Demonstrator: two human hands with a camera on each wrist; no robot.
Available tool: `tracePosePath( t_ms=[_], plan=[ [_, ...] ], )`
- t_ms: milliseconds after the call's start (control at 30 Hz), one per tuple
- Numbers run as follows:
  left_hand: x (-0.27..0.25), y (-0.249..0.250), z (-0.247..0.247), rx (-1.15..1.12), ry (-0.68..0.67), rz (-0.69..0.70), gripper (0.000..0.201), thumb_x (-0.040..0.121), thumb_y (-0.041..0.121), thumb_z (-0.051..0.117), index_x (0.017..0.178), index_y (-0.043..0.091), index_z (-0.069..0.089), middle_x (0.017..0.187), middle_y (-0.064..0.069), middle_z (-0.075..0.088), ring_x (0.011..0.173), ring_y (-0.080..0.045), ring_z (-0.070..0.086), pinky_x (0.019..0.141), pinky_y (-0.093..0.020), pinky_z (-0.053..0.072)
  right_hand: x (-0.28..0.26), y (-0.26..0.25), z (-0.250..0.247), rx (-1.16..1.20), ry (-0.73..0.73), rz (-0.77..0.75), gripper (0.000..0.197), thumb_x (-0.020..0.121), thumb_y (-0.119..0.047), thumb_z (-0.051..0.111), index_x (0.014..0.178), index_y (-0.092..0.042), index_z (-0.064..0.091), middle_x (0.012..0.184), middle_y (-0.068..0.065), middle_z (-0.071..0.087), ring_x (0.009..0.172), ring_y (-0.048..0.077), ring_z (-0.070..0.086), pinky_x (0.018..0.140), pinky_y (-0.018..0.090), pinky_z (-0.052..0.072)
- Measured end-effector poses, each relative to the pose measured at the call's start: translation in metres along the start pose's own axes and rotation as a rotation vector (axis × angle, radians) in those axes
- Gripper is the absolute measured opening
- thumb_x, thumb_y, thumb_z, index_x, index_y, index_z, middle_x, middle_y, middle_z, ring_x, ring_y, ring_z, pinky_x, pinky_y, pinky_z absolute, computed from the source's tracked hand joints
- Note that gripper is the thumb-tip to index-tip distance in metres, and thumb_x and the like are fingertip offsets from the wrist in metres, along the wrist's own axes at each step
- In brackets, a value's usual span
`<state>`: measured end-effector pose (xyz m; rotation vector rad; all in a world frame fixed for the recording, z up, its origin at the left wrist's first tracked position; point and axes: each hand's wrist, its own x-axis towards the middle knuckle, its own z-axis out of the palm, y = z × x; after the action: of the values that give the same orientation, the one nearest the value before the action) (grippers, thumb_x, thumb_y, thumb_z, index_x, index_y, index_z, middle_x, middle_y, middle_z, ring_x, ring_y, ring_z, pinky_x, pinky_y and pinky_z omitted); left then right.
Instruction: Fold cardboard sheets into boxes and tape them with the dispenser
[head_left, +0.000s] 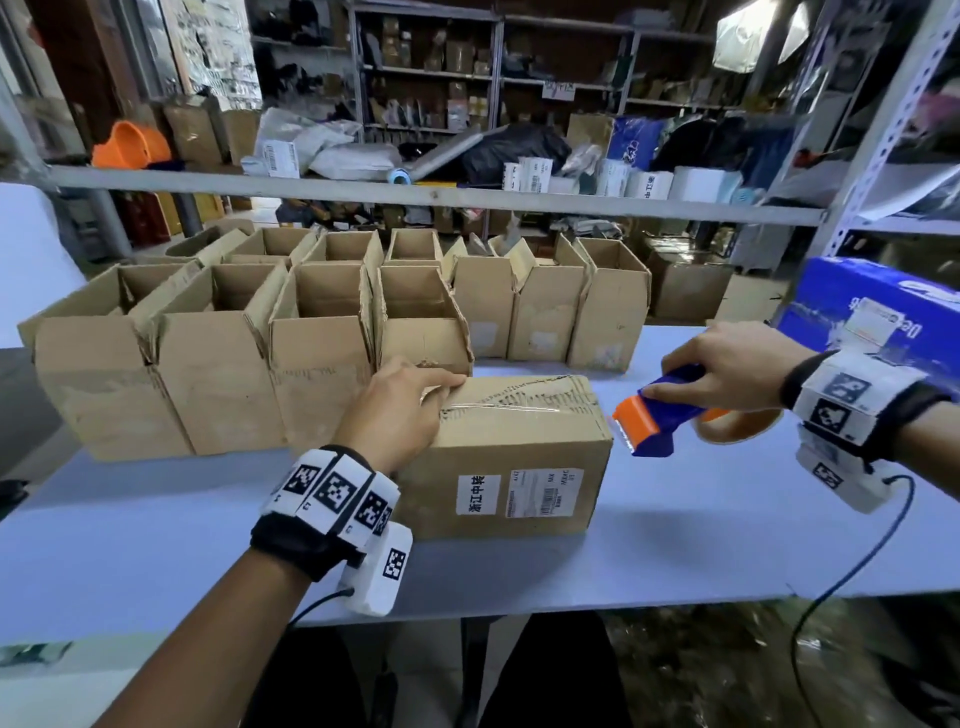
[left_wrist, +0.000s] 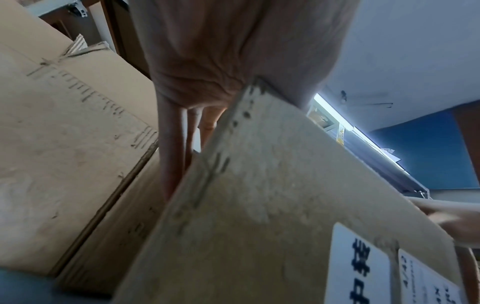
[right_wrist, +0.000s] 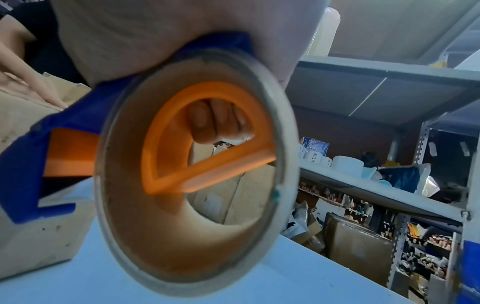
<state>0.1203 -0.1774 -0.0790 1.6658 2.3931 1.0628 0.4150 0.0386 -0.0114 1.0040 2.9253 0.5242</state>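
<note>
A closed cardboard box (head_left: 514, 457) with white labels lies on the pale blue table (head_left: 156, 545), a strip of clear tape along its top seam. My left hand (head_left: 400, 410) rests flat on the box's top left end, fingers straight; the left wrist view shows the fingers (left_wrist: 171, 156) reaching down past the box (left_wrist: 259, 205) edge. My right hand (head_left: 727, 364) grips the blue and orange tape dispenser (head_left: 660, 415) just off the box's right end, held above the table. In the right wrist view the tape roll (right_wrist: 194, 164) fills the middle, with curled fingers (right_wrist: 215, 121) showing through its core.
Two rows of open cardboard boxes (head_left: 218, 343) stand behind and left of the taped box. A blue carton (head_left: 878, 306) sits at the right edge under a metal shelf post (head_left: 883, 130). A grey shelf beam (head_left: 415, 195) crosses above the table's back. A cable (head_left: 841, 571) hangs from my right wrist.
</note>
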Motion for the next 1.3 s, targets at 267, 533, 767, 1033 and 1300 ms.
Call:
tracePosePath(
  t_ms=[267, 533, 767, 1033, 1300],
  plan=[
    [0.001, 0.0, 0.0, -0.018, -0.012, -0.012, 0.027, 0.099, 0.033, 0.054, 0.118, 0.044, 0.069, 0.109, 0.003, 0.056, 0.109, -0.017, 0.057, 0.102, -0.037, 0.042, 0.011, -0.008, 0.011, -0.016, -0.089, -0.006, 0.048, 0.092, -0.073, 0.043, 0.084, -0.034, 0.069, 0.076, -0.012, 0.068, 0.075, 0.008, 0.06, 0.061, 0.025, 0.043],
    [0.001, 0.0, 0.002, -0.032, -0.005, -0.022, 0.027, 0.099, 0.032, 0.054, 0.117, 0.044, 0.069, 0.111, 0.004, 0.055, 0.109, -0.016, 0.057, 0.102, -0.038, 0.043, 0.041, -0.029, 0.016, -0.041, -0.233, 0.02, 0.052, 0.09, -0.067, 0.053, 0.069, -0.021, 0.065, 0.061, -0.007, 0.059, 0.062, 0.015, 0.055, 0.059, 0.03, 0.043],
    [0.002, -0.003, 0.005, -0.028, 0.006, -0.038, 0.026, 0.099, 0.035, 0.052, 0.117, 0.044, 0.07, 0.113, 0.005, 0.054, 0.109, -0.017, 0.057, 0.097, -0.036, 0.045, 0.048, -0.019, 0.03, -0.024, -0.036, 0.144, 0.046, 0.095, -0.067, 0.046, 0.088, -0.027, 0.066, 0.078, -0.003, 0.066, 0.076, 0.024, 0.062, 0.061, 0.032, 0.046],
    [0.0, -0.006, 0.006, -0.04, 0.015, -0.048, 0.027, 0.098, 0.038, 0.05, 0.116, 0.046, 0.069, 0.111, 0.008, 0.053, 0.104, -0.014, 0.057, 0.091, -0.032, 0.045, 0.017, -0.044, 0.101, 0.293, -0.087, 0.282, 0.043, 0.096, -0.015, 0.053, 0.138, -0.02, 0.047, 0.126, 0.009, 0.063, 0.108, 0.033, 0.059, 0.078, 0.036, 0.047],
    [-0.001, -0.003, 0.007, -0.087, 0.007, -0.087, 0.028, 0.089, 0.049, 0.058, 0.114, 0.048, 0.07, 0.115, 0.009, 0.054, 0.11, -0.012, 0.057, 0.101, -0.036, 0.045, 0.017, -0.081, 0.022, 0.474, 0.322, 0.2, 0.038, 0.108, -0.03, 0.041, 0.139, -0.016, 0.056, 0.134, 0.01, 0.054, 0.121, 0.031, 0.052, 0.1, 0.044, 0.045]
  ],
)
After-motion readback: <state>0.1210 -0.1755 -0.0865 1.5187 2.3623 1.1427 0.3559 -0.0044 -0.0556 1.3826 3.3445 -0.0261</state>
